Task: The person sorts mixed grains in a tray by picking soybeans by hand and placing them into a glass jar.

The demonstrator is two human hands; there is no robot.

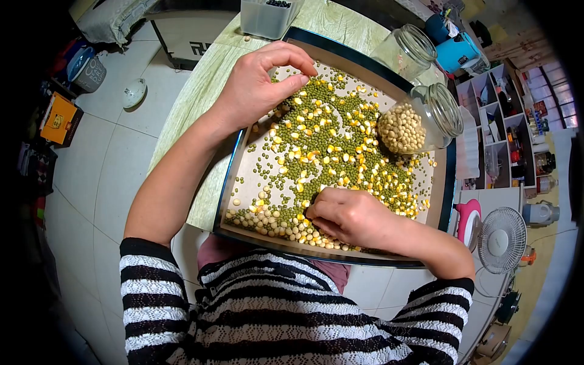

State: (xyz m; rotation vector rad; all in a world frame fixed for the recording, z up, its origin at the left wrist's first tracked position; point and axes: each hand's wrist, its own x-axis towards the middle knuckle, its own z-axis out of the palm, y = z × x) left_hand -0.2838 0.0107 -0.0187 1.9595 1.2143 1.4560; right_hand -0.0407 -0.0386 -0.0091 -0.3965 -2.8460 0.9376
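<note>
A shallow dark-edged tray (pixel 447 182) holds green mung beans (pixel 294 167) mixed with yellow corn kernels (pixel 368 173). Pale soybeans (pixel 267 222) are gathered along its near left edge. My left hand (pixel 264 82) is over the far left part of the tray, its thumb and fingers curved with a gap between them, and I see nothing in it. Down among the beans near the front edge is my right hand (pixel 344 216), fingers bent together; whatever they hold is hidden. A glass jar (pixel 435 115) of soybeans lies on its side at the tray's right.
Beyond the tray stand an open glass jar (pixel 404 52) and a plastic container (pixel 267 18) with dark beans, both on the pale green table (pixel 204 121). A white fan (pixel 502 240) and a shelf (pixel 499 131) are at the right. A bowl (pixel 135 93) sits on the floor.
</note>
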